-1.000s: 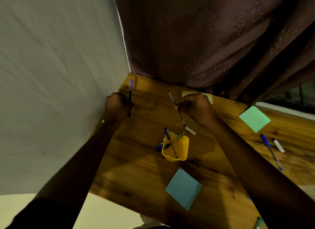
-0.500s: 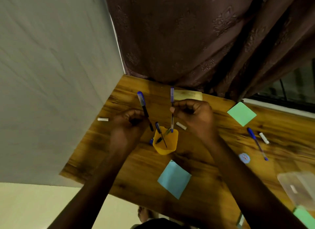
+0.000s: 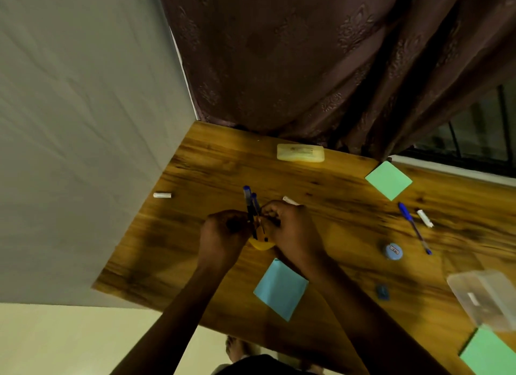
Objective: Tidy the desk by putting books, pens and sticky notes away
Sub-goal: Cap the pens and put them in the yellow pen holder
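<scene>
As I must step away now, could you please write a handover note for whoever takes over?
Left hand grips a blue-capped pen; right hand pinches a second blue-capped pen, both above the yellow plastic cup.
Done: neither pen dropped in yet.
Left: the loose blue pen, far green square sticky pad and light-blue square sticky pad on the wooden desk.

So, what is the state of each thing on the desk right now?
left hand: grips the left pen, tip down at the cup.
right hand: grips the right pen, also tip down.
cup: upright, mostly hidden by the hands.
loose pen: lying flat on the desk.
blue notes: lying flat, not put away.
green notes: lying flat, not put away.
</scene>
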`<act>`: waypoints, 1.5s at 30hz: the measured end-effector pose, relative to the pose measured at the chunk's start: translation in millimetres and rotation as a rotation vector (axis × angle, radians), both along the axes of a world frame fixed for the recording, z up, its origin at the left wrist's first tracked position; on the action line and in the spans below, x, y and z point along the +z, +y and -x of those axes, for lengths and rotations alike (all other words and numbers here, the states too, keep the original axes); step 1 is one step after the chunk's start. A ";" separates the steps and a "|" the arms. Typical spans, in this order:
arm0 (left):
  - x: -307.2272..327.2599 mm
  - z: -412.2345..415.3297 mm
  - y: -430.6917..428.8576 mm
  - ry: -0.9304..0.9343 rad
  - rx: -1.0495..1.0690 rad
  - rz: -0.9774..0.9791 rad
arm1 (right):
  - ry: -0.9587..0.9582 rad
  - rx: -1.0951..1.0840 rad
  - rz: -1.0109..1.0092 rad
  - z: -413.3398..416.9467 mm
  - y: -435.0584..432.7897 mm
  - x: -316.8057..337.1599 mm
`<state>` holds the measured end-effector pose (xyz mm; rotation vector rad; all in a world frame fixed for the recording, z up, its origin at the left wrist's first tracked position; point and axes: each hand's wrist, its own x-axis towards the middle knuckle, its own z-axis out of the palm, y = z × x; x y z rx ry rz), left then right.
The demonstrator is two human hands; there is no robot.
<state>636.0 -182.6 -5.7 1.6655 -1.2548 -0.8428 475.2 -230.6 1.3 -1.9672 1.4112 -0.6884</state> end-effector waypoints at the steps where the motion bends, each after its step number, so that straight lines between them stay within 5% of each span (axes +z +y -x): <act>1: -0.8 -0.1 -0.9 -0.010 0.001 -0.001 | 0.025 -0.005 -0.002 -1.4 -0.7 -1.0; 12: 1.0 -11.2 -0.4 -0.068 0.095 -0.013 | -0.029 -0.088 -0.013 4.5 2.0 -3.6; 19: 24.6 23.2 -9.1 0.011 -0.091 0.105 | -0.105 -0.204 0.022 37.0 13.1 12.3; 29: 30.3 133.8 -34.5 -0.052 -0.315 0.103 | -0.255 -0.432 0.013 147.6 35.5 33.2; 45: -17.7 362.4 -116.6 -0.227 -0.530 -0.192 | -0.279 -0.688 0.034 359.3 105.1 23.7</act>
